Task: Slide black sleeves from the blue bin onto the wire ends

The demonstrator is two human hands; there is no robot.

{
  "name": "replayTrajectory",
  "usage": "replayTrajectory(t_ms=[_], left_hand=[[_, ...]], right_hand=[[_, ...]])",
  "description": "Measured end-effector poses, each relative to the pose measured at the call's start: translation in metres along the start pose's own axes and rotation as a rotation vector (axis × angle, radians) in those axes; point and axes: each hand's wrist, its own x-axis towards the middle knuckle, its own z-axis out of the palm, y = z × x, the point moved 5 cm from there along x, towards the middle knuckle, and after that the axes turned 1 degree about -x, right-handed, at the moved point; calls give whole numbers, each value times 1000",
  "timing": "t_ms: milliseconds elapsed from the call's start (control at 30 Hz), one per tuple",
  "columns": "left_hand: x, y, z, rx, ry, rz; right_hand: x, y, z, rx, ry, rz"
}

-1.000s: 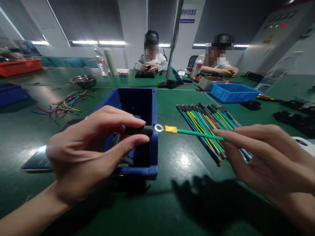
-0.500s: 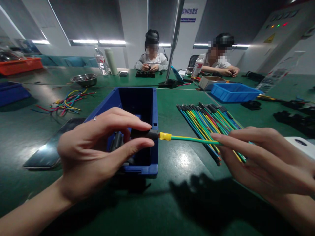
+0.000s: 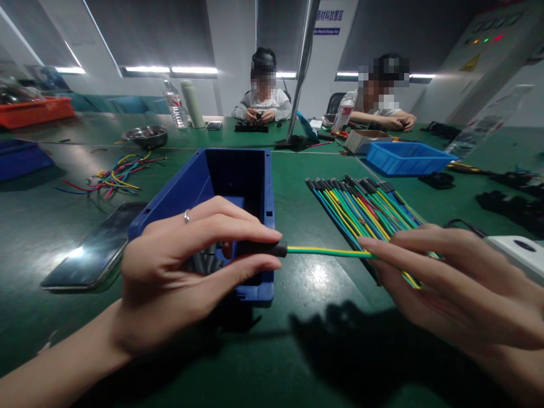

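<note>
Between thumb and fingers, my left hand pinches a black sleeve in front of the blue bin. A green-and-yellow wire runs out of the sleeve's right end, held level. My right hand is closed on that wire some way along it. The wire's yellow collar is hidden inside the sleeve. Several more black sleeves lie in the bin, partly covered by my left hand. Behind my right hand lies a row of coloured wires with black sleeves at their far ends.
A phone lies left of the bin, with loose wires and a metal bowl beyond. A light-blue tray and a white device are on the right. A metal pole stands ahead; two people sit across the table.
The black sleeve has moved right over the wire's yellow collar, covering it. My left hand has shifted right and slightly down with it; my right hand has stayed nearly in place.
</note>
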Motion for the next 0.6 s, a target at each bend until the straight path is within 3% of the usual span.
replayTrajectory(t_ms=[600], left_hand=[[5,7,1,-18,-32,28]], right_hand=[[3,-7,2,24,-32,-2]])
